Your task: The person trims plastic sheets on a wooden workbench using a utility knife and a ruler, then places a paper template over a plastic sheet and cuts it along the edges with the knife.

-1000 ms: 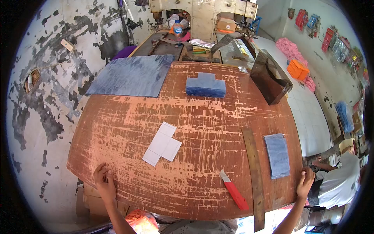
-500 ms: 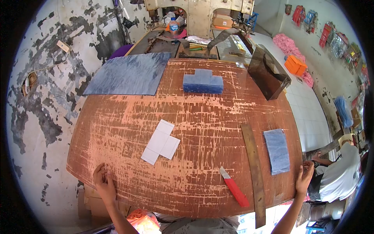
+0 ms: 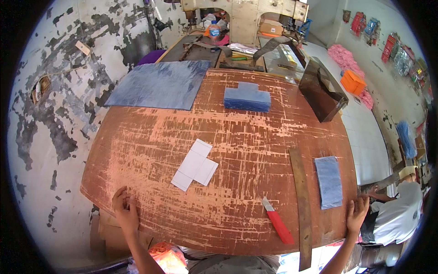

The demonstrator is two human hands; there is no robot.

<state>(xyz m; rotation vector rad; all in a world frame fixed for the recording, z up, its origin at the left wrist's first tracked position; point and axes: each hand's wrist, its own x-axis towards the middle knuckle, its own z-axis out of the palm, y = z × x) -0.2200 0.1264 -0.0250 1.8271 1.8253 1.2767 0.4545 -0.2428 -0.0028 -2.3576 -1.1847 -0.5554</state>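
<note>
On the head view, we find our left hand (image 3: 126, 209) at the near left edge of the board (image 3: 246, 150), loosely curled, grip released. Our right hand (image 3: 357, 215), likewise free, is at the right edge near the blue piece (image 3: 328, 182). The white cutout (image 3: 194, 166) lies mid-board; the knife (image 3: 279, 226) lies between it and the ruler (image 3: 301, 205).

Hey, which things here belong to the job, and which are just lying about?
Likely for the job:
white T-shaped piece
red-handled knife
long flat strip
stack of blue T-shaped pieces
blue rectangle
large blue sheet
scored board

Probably just lying about:
bottle
cardboard box
pink heap
orange bundle
</note>
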